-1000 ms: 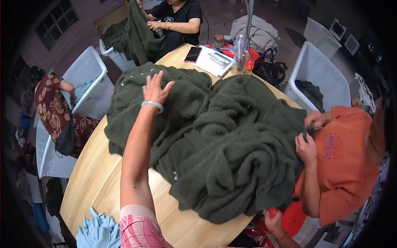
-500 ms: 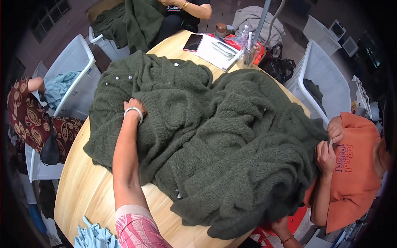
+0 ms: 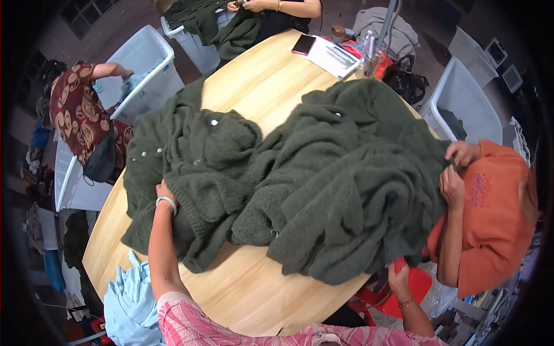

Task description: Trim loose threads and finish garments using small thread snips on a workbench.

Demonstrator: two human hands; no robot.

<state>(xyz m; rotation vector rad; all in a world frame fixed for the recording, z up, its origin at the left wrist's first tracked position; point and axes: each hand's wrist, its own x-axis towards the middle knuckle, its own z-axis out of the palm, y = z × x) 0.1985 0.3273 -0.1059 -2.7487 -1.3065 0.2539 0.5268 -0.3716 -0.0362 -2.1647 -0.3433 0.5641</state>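
Observation:
Dark green knit garments lie heaped on the round wooden table [image 3: 254, 288]. My left hand [image 3: 166, 195] is closed on the left garment [image 3: 193, 155], which has small pale buttons; its fingertips are partly buried in the knit. At the lower right, my right hand [image 3: 398, 281] is closed around a small red object [image 3: 398, 264] whose kind I cannot make out. It is right beside the lower edge of the larger heap of green knitwear [image 3: 369, 190]. A co-worker's hands [image 3: 453, 170] pinch that heap's right edge.
A co-worker in orange [image 3: 490, 225] is at the right, another in brown pattern [image 3: 86, 121] reaches into a white bin [image 3: 158, 72]. Light blue cloth [image 3: 133, 300] hangs at the near left edge. A phone [image 3: 303, 44], clipboard [image 3: 332, 59] and bottle [image 3: 368, 43] stand at the back.
My left hand has drawn the buttoned garment nearer and partly away from the larger heap, baring tabletop behind it. My right hand has risen into fuller view with the red object. The view has shifted.

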